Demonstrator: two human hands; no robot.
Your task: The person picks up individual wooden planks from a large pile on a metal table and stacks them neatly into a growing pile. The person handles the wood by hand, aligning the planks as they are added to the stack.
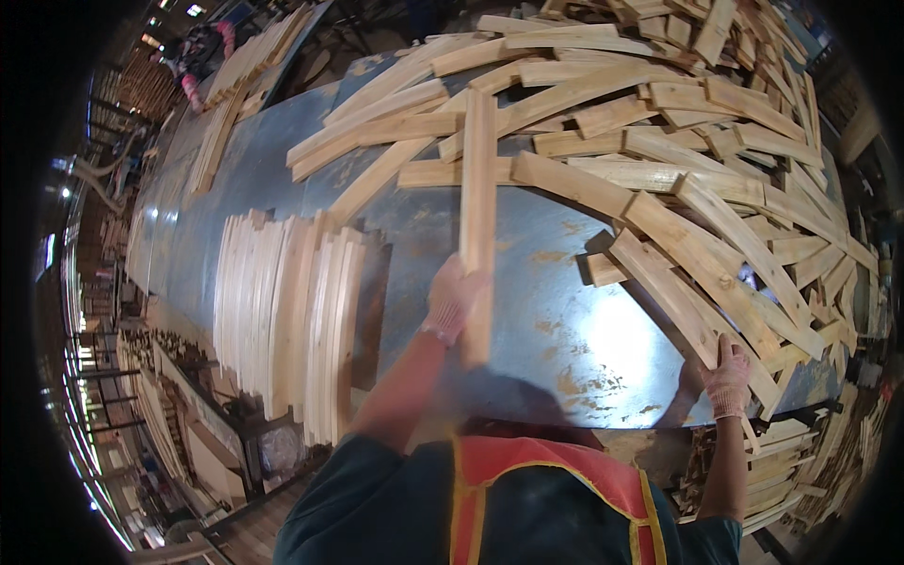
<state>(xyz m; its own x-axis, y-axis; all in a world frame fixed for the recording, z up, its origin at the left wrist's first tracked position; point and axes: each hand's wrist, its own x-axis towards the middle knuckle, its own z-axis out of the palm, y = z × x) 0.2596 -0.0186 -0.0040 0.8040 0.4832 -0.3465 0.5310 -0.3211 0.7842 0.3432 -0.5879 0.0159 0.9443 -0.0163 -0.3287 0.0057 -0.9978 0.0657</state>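
Observation:
My left hand (454, 297), in a pale knitted glove, is closed round a long wooden board (479, 179) in front of me. The board points away from me across the metal table (537, 348), its far end over other boards. To the right, my gloved right hand (728, 379) grips the near end of another wooden board (664, 292), which slants up and left along the edge of a loose heap. Left of my left arm, several boards stand side by side in a neat row (287, 315).
A large jumbled heap of boards (659, 113) covers the far and right side of the table. More boards (786, 471) are stacked below its right edge. At the far left, another person (202, 61) is beside a second pile of boards (259, 56).

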